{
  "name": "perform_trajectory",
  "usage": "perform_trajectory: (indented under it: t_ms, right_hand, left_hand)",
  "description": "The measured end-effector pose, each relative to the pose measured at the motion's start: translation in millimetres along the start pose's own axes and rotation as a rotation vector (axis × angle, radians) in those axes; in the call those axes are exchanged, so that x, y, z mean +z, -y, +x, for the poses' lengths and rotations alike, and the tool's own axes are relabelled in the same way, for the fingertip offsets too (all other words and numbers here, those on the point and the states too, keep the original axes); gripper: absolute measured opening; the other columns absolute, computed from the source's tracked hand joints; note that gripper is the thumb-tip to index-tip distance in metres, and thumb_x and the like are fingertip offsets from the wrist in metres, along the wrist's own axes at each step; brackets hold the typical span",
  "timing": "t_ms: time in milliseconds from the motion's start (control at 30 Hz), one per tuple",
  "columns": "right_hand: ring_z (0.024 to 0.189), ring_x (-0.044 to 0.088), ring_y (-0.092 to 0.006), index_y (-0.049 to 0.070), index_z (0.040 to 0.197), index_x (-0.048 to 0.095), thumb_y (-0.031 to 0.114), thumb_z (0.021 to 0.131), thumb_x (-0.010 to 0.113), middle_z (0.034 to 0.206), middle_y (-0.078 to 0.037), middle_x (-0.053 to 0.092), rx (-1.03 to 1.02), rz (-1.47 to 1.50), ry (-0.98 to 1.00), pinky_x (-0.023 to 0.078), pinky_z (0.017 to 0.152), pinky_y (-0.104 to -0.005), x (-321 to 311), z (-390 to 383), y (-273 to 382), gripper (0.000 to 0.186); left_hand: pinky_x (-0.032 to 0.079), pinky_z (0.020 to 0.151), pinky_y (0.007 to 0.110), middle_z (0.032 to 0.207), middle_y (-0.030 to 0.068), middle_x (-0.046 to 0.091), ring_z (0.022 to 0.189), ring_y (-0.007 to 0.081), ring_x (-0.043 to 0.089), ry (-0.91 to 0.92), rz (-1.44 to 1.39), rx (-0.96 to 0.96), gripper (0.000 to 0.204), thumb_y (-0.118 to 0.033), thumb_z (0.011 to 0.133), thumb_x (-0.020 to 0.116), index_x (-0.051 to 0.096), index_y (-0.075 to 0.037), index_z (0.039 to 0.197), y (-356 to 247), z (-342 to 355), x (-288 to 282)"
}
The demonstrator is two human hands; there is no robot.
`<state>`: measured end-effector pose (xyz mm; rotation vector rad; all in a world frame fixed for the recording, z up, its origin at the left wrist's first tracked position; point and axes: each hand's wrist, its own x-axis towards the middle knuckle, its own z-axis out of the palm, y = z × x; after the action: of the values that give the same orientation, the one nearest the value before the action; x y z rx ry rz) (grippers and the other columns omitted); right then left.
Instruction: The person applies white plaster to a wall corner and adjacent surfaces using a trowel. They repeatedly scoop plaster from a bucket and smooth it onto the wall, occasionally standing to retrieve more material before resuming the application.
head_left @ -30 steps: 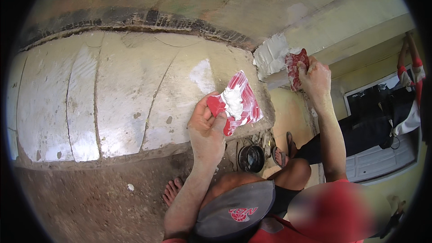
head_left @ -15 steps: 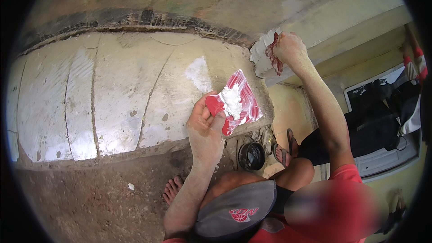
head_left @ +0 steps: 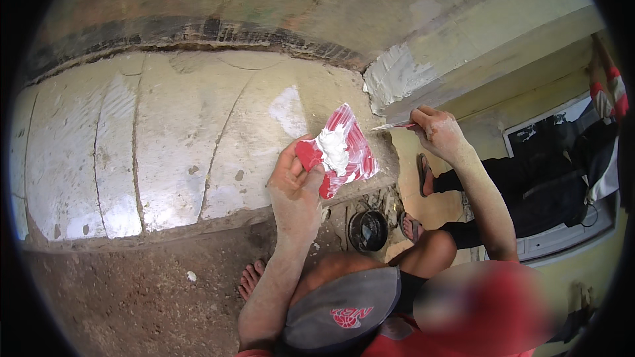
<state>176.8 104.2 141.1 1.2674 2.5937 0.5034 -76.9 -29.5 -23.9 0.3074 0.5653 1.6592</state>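
Note:
My left hand [head_left: 296, 188] grips a red plastic scraper [head_left: 359, 155] whose face is smeared with white paste and carries a thick blob [head_left: 333, 151] of it. My right hand [head_left: 439, 133] holds a second flat scraper [head_left: 394, 125], turned edge-on, to the right of the first and apart from it. Just above it, a rough patch of white paste [head_left: 392, 78] coats the corner where the ledge [head_left: 173, 139] meets the painted beam [head_left: 479, 36].
Below the ledge sits a black pan [head_left: 368, 230] among rubble on the dirt ground [head_left: 126, 292]. At right another person in dark trousers [head_left: 529, 211] and red-and-white sleeves [head_left: 612, 89] stands by a window [head_left: 549, 119]. My bare foot is at lower middle.
My right hand and its scraper have pulled down from the paste patch at the corner, exposing it. My left hand has shifted slightly left. The other person's sandalled foot has moved.

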Motion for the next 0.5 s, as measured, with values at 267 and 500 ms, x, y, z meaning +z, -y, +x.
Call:
perform_trajectory:
  t_ms: [267,500]
  right_hand:
    - [0.085,0.065,-0.0402,0.004,0.095,0.057,0.000,0.088,0.067,0.089,-0.016,0.062,0.070,0.040,-0.214,0.052,0.070,-0.0472,-3,8,-47,0.012]
    - [0.073,0.065,-0.0318,0.002,0.096,0.062,0.002,0.091,0.067,0.081,-0.015,0.061,0.161,0.034,-0.512,0.050,0.065,-0.0403,-119,-1,-42,0.006]
  left_hand:
    - [0.057,0.091,0.029,0.127,0.0174,0.067,0.111,0.0165,0.067,-0.020,0.015,0.004,0.052,0.012,0.092,0.051,0.046,0.011,0.144,2,-3,9]
    - [0.054,0.098,0.029,0.130,0.0182,0.067,0.118,0.0174,0.065,-0.019,0.028,0.028,0.048,0.015,0.097,0.052,0.045,0.008,0.145,-1,0,1]
